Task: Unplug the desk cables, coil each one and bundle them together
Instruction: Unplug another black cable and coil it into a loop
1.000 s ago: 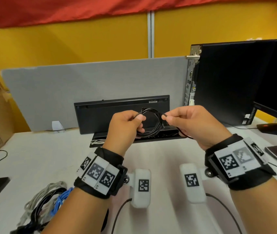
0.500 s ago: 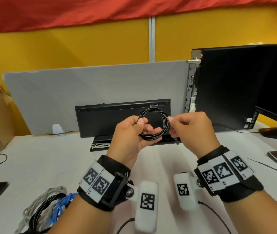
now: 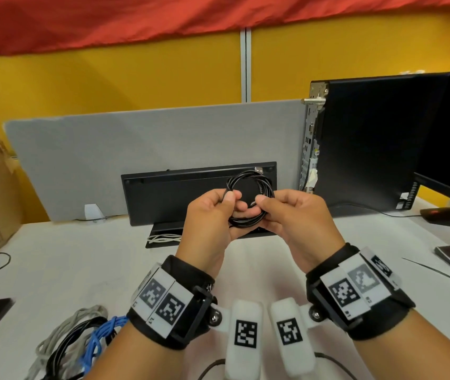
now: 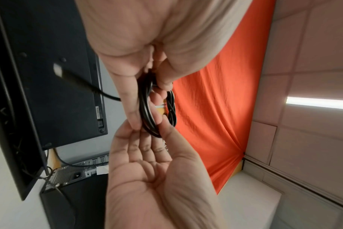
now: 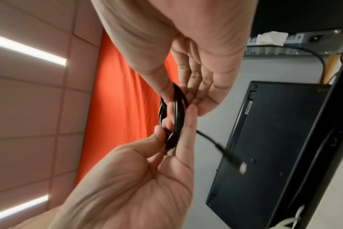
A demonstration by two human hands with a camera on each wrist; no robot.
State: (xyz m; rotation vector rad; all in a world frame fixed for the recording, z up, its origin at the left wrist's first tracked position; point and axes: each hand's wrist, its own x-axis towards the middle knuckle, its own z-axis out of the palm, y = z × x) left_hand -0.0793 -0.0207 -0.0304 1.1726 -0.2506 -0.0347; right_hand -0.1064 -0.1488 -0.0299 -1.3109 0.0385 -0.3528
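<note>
Head View: Black Cable Coil Held Between Both Hands

Head view shows the black cable (image 3: 250, 200) wound into a small multi-turn coil, raised above the desk (image 3: 62, 270) at about 12 o'clock from the wrists, in front of the upended keyboard (image 3: 169, 196). The left hand (image 3: 213, 215) pinches the coil's 9 o'clock side between thumb and fingers. The right hand (image 3: 292, 218) pinches the 3 o'clock side, thumb on top, fingers curled beneath. Both palms face inward, wrists level and close together.

Handling, as judged: the cable is light, thin and springy; turns will tend to spread if released. Grip across all strands at once, not a single turn. The plug end (image 4: 58, 70) hangs free from the coil and should be tucked or wrapped to lock the turns.

A finished pile of grey, black and blue cables (image 3: 81, 341) lies on the desk at 7 o'clock.
</note>
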